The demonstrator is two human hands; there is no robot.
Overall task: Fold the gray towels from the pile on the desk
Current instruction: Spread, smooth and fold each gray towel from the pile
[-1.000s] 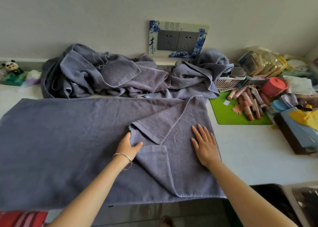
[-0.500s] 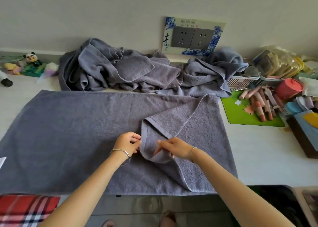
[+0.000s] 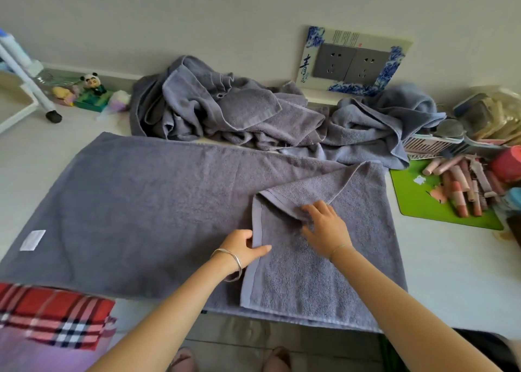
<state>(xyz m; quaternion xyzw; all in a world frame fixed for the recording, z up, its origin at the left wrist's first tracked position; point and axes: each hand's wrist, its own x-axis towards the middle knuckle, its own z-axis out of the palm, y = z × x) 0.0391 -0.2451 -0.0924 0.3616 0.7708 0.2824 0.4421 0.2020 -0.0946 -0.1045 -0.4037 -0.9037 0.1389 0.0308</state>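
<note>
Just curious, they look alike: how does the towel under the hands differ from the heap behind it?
The front towel lies spread flat; the heap is crumpled. The left hand and right hand touch the front towel's folded-over end; no hand touches the heap. Both are gray, on the desk.

The left hand (image 3: 243,247) has its fingers tucked out of sight under the folded hem of the spread towel (image 3: 141,202), whose white label (image 3: 32,240) is too small to read, while the plaid cloth (image 3: 50,315) and the red container (image 3: 507,164) are cut off at the edges

place: home | evidence: towel pile (image 3: 239,112), panda figurine (image 3: 94,83), decorated wall sockets (image 3: 351,63)
</note>
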